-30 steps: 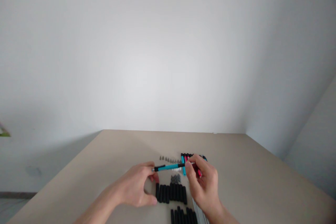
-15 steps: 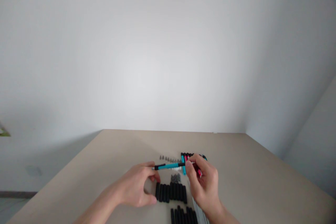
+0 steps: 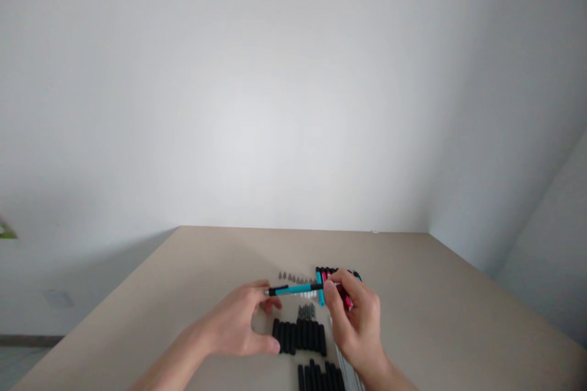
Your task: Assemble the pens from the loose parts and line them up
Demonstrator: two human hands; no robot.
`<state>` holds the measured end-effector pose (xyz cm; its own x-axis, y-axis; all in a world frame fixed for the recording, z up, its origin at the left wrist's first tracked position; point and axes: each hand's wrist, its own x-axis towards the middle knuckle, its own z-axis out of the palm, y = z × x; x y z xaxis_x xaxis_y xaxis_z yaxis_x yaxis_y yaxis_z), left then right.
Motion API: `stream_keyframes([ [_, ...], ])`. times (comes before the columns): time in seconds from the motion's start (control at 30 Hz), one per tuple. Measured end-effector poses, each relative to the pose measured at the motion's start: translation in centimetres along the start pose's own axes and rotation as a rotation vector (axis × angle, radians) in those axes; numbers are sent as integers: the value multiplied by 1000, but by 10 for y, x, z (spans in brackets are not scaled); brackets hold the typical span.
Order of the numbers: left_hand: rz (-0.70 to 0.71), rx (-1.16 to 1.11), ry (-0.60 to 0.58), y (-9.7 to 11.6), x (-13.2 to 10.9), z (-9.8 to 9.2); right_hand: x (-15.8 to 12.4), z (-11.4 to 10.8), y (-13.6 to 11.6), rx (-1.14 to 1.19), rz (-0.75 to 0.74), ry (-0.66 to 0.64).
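Lower centre of the frame: a blue-and-black pen (image 3: 298,289) lies nearly level above a beige table (image 3: 449,305), its right end pinched in the right hand (image 3: 355,311). The left hand (image 3: 236,321) has thumb and fingers apart, at the pen's left end; contact is unclear. Below are black tubes (image 3: 299,336); above, small grey cones (image 3: 290,277).

Soft light washed the pale wall (image 3: 275,134) above the surface (image 3: 220,250).
The brightest patch sat centrally above the surface, greying toward either side; a diffuse shadow (image 3: 123,263) fell left of the surface. Over it, the turquoise pen (image 3: 298,288) and small grey pieces (image 3: 306,311) lacked crisp detail.
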<state>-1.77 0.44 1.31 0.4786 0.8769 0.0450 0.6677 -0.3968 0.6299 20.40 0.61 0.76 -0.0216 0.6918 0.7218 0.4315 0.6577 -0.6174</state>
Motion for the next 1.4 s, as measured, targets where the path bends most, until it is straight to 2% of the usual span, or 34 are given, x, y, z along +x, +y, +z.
stream_keyframes([
  [0.17,9,-69,303,-10,6,9,-1,2,2,-6,64,-73],
  [0.33,232,116,505,-19,11,8,1,6,2,-22,129,-239],
  [0.4,310,218,586,-16,10,5,1,8,2,-35,162,-326],
  [0.47,368,304,620,-11,9,2,1,10,2,-48,175,-407],
  [0.6,459,386,606,4,7,0,0,13,4,-72,147,-521],
  [0.7,483,406,611,11,9,1,-1,14,6,-94,158,-554],
  [1.17,401,481,496,12,16,13,0,12,2,-134,127,-536],
  [1.4,376,446,429,7,14,15,1,11,2,-199,52,-526],
])
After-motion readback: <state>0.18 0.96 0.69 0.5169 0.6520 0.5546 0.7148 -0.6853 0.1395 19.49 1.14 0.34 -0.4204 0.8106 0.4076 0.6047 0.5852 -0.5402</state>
